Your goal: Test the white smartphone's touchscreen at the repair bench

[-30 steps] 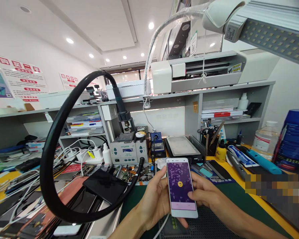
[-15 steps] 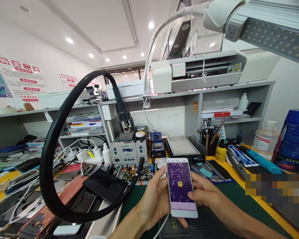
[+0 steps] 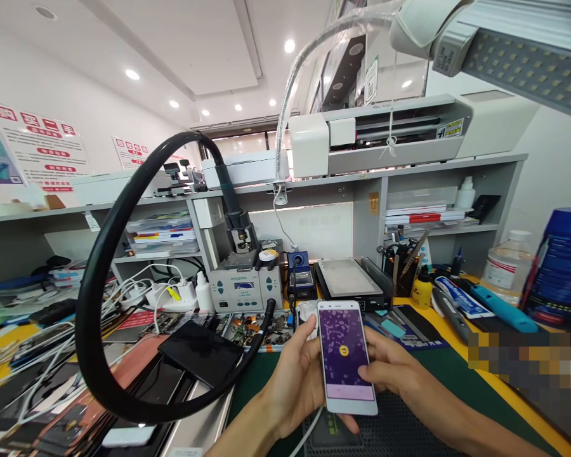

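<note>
White phone (image 3: 346, 362) held in both hands above a black mat (image 3: 390, 435).
The left hand (image 3: 295, 374) cradles it, thumb along one edge, fingers partly hidden behind; the right hand (image 3: 393, 368) pinches the other edge, thumb over the screen.

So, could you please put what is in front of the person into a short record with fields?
Held item: white phone, screen lit and facing the camera
Display: purple with a yellow round mark, pale band below
Left hand: cradles the phone's left side
Right hand: at the right side, thumb over the screen's edge
Work surface: green mat
Behind, to the left: grey control unit with a small display
Far left: black hose in a large loop
Back right: yellow bottle
Screen text: too small to read
</note>
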A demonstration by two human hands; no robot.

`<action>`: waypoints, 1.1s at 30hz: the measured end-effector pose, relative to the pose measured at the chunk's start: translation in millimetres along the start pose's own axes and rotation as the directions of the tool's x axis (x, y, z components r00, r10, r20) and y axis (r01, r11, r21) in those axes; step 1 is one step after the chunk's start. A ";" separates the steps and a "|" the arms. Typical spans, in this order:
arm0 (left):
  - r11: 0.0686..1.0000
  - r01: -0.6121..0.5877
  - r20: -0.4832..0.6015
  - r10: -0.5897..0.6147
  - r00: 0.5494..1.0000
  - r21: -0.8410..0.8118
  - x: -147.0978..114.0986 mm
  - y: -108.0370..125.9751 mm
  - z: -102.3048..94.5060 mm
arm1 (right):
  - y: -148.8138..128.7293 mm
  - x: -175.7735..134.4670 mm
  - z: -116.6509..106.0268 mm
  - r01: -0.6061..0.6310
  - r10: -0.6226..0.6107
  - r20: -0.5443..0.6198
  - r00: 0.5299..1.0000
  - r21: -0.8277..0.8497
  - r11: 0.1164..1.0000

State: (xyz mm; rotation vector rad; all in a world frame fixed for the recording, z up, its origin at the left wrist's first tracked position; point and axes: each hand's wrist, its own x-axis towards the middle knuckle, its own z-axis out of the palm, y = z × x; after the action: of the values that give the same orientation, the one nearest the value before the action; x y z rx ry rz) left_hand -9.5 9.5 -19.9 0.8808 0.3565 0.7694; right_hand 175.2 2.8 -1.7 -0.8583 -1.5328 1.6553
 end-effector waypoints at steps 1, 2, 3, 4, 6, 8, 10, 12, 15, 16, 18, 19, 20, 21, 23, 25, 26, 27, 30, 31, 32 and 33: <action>1.000 0.002 -0.001 -0.002 1.000 0.002 0.0 -0.2 -0.2 | -0.7 -0.2 0.4 -0.002 0.002 -0.002 1.000 -0.003 1.000; 1.000 0.004 -0.003 -0.004 1.000 0.003 -0.1 -0.2 -0.2 | -1.2 -0.4 0.6 -0.005 0.005 -0.005 1.000 -0.006 1.000; 1.000 0.006 -0.005 -0.006 1.000 0.003 -0.2 -0.2 -0.1 | -1.4 -0.5 0.8 -0.009 0.009 -0.010 1.000 -0.008 1.000; 1.000 0.006 -0.008 -0.006 1.000 0.003 -0.4 0.0 0.2 | -1.5 -0.6 0.9 -0.012 0.012 -0.014 1.000 -0.010 1.000; 1.000 0.003 -0.011 -0.002 1.000 0.002 -0.8 0.5 1.0 | -0.9 -0.6 0.9 -0.014 0.014 -0.021 1.000 -0.013 1.000; 1.000 -0.004 -0.012 0.004 1.000 0.001 -1.1 1.2 2.0 | 0.1 -0.4 0.8 -0.010 0.010 -0.021 1.000 -0.009 1.000; 1.000 -0.007 -0.010 0.007 1.000 -0.001 -1.3 1.5 2.9 | 1.0 -0.1 0.8 -0.006 0.006 -0.016 1.000 0.000 1.000; 1.000 -0.006 -0.007 0.006 1.000 0.001 -1.1 1.4 3.4 | 1.6 0.2 0.8 -0.003 0.003 -0.008 1.000 0.011 1.000; 1.000 -0.008 -0.010 0.008 1.000 0.009 -0.7 0.6 3.4 | 2.3 0.4 0.4 0.002 -0.002 0.006 1.000 0.018 1.000; 1.000 -0.011 -0.012 0.011 1.000 0.010 -0.7 0.3 3.2 | 2.6 0.5 0.1 0.004 -0.004 0.008 1.000 0.018 1.000; 1.000 -0.016 -0.011 0.016 1.000 0.011 -0.7 0.1 3.0 | 3.1 0.4 -0.5 0.009 -0.009 0.005 1.000 0.013 1.000; 1.000 -0.018 -0.007 0.018 1.000 0.011 -0.8 0.1 3.0 | 3.2 0.4 -0.7 0.010 -0.010 0.008 1.000 0.011 1.000; 1.000 -0.020 0.000 0.020 1.000 0.009 -0.8 0.3 3.0 | 3.2 0.3 -0.8 0.012 -0.012 0.011 1.000 0.011 1.000; 1.000 -0.022 0.004 0.022 1.000 0.006 -0.9 0.6 3.1 | 3.1 0.3 -0.8 0.015 -0.015 0.016 1.000 0.013 1.000; 1.000 -0.024 0.007 0.024 1.000 -0.002 -0.9 1.0 3.4 | 2.8 0.3 -0.6 0.015 -0.016 0.027 1.000 0.021 1.000; 1.000 -0.016 -0.002 0.016 1.000 -0.004 -0.9 1.2 3.6 | 2.8 0.5 -0.6 0.014 -0.015 0.027 1.000 0.032 0.999; 1.000 -0.011 -0.008 0.011 1.000 -0.003 -0.9 1.2 3.7 | 3.1 0.6 -0.8 0.013 -0.014 0.023 1.000 0.038 0.999; 1.000 -0.006 -0.012 0.006 1.000 -0.001 -1.0 1.2 3.9 | 3.6 0.8 -1.1 0.014 -0.014 0.018 1.000 0.042 0.999; 1.000 -0.005 -0.013 0.005 1.000 0.004 -1.6 1.4 4.6 | 5.6 1.6 -2.5 0.022 -0.022 0.012 1.000 0.053 0.998; 1.000 -0.008 -0.013 0.008 1.000 0.006 -1.9 1.6 4.8 | 6.0 1.7 -2.9 0.021 -0.022 0.014 1.000 0.054 0.998; 1.000 -0.009 -0.015 0.010 1.000 0.008 -2.2 1.8 5.1 | 6.3 1.7 -3.3 0.019 -0.020 0.017 1.000 0.052 0.998; 1.000 -0.011 -0.017 0.011 1.000 0.012 -2.4 2.1 5.2 | 6.2 1.6 -3.4 0.016 -0.017 0.019 1.000 0.048 0.999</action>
State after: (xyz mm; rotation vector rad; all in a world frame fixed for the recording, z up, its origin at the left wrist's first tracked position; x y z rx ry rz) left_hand -9.1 5.6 -15.1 0.8881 0.3723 0.7861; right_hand 176.9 5.7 -8.2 -0.8043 -1.5031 1.6867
